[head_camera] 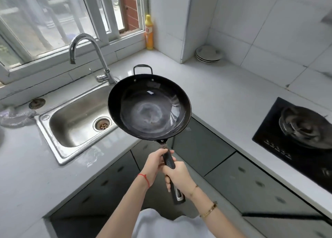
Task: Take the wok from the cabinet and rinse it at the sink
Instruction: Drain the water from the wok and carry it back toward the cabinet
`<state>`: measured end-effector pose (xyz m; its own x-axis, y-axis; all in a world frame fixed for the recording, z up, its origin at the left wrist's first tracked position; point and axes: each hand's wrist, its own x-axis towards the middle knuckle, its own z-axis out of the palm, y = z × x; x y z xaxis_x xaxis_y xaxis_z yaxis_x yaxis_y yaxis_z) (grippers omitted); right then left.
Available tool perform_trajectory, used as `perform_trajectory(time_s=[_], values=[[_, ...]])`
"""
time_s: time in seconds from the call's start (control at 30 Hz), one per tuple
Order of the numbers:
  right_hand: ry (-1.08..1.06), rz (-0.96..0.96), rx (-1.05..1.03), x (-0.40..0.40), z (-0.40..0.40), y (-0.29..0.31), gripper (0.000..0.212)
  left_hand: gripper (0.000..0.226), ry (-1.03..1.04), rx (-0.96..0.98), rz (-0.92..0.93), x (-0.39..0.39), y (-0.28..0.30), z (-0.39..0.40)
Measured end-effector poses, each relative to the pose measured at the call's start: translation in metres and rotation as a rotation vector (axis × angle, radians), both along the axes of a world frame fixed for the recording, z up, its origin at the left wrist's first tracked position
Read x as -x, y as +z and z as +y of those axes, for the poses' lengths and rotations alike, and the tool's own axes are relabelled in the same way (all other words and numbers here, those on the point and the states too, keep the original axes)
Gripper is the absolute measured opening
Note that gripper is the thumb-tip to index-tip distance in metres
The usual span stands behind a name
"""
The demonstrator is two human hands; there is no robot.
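A black wok [149, 106] with a long black handle and a small loop handle at its far rim hangs in the air over the counter corner, just right of the steel sink [71, 128]. Its inside looks shiny with a pale ring at the bottom. My left hand [156, 166] grips the handle nearer the bowl. My right hand [177, 175] grips the handle farther back. The curved chrome tap [84, 45] stands behind the sink with no water running. Dark cabinet doors [201, 148] below the counter are shut.
A yellow bottle [149, 33] stands on the window corner. Stacked white plates [208, 55] sit at the back right. A black gas hob [298, 135] lies in the right counter. Crumpled clear plastic [16, 116] lies left of the sink.
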<state>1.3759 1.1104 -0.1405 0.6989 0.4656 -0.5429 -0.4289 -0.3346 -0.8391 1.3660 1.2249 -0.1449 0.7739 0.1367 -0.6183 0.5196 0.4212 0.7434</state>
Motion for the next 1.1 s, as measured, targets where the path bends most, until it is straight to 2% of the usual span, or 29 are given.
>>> perform_trajectory(time_s=[0.33, 0.57, 1.1], values=[[-0.264, -0.053, -0.011, -0.014, -0.086, 0.006, 0.015, 0.033, -0.143, -0.054, -0.102, -0.031, 0.011, -0.09], [-0.454, -0.074, -0.005, -0.016, -0.13, 0.004, 0.022, 0.036, -0.322, -0.113, -0.122, -0.05, 0.015, -0.139], [-0.903, -0.101, 0.053, -0.005, -0.164, 0.011, 0.024, 0.037, -0.829, -0.083, -0.122, -0.088, 0.02, -0.194]])
